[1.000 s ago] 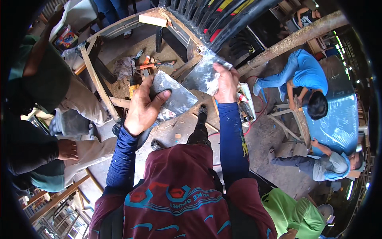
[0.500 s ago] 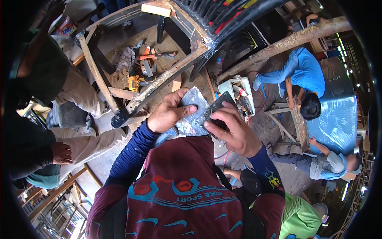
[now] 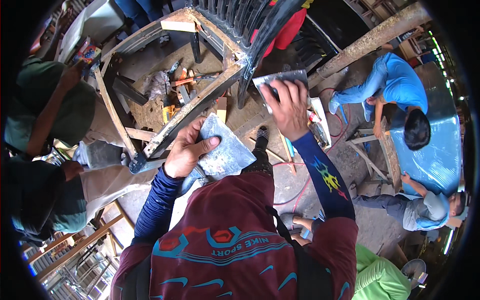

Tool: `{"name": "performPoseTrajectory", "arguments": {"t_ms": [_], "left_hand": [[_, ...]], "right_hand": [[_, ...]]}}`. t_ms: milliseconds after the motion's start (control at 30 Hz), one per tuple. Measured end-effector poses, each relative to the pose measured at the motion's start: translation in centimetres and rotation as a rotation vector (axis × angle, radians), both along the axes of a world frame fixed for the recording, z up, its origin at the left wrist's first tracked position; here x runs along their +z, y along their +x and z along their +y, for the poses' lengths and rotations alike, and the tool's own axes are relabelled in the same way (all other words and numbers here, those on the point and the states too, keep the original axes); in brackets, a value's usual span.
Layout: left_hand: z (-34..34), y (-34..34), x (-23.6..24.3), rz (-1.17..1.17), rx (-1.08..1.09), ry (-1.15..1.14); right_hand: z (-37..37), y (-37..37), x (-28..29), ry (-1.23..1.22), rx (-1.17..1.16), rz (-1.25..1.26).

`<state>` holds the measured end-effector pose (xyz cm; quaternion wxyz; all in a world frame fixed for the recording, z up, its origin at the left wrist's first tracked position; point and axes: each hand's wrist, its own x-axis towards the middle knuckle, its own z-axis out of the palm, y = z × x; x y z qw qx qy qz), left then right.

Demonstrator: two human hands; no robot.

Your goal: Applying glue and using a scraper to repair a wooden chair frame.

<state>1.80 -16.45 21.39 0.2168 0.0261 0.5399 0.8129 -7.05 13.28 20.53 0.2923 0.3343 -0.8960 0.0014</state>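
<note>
Left hand (image 3: 187, 150) closed on a flat metal plate (image 3: 227, 150) smeared with grey filler: thumb across its top face, fingers beneath, held level just in front of the torso.

Right hand (image 3: 290, 107) raised further out, gripping a wide putty scraper (image 3: 280, 80) by its back edge, fingers curled over the blade, close to the leg of the dark slatted chair (image 3: 250, 30).

Judgement: both tools are thin, stiff sheet metal, light; the smeared faces are likely slick, so hold at the bare edges with the thumb pinning the top. Blade edge looks sharp.

Beyond the hands, a bare wooden chair frame (image 3: 190, 107) lies tilted on the concrete floor (image 3: 280, 185); hand tools (image 3: 182, 85) scattered inside it.

Far right, a person in a blue shirt (image 3: 400, 90) crouches; more people sit at the left edge.
</note>
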Motion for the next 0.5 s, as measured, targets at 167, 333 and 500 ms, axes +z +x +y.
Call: {"name": "performPoseTrajectory", "arguments": {"t_ms": [167,333,500], "left_hand": [[1.6,0.2,-0.1,-0.066,0.014,-0.007],[1.5,0.0,-1.4,-0.072,-0.003,-0.049],[0.9,-0.9,-3.7,-0.030,-0.019,-0.067]], "right_hand": [[-1.7,-3.3,-3.0,-0.040,-0.090,0.147],[-1.5,-1.2,-3.6,-0.035,-0.145,0.021],[-0.5,6.3,0.2,-0.603,0.266,-0.694]]}}
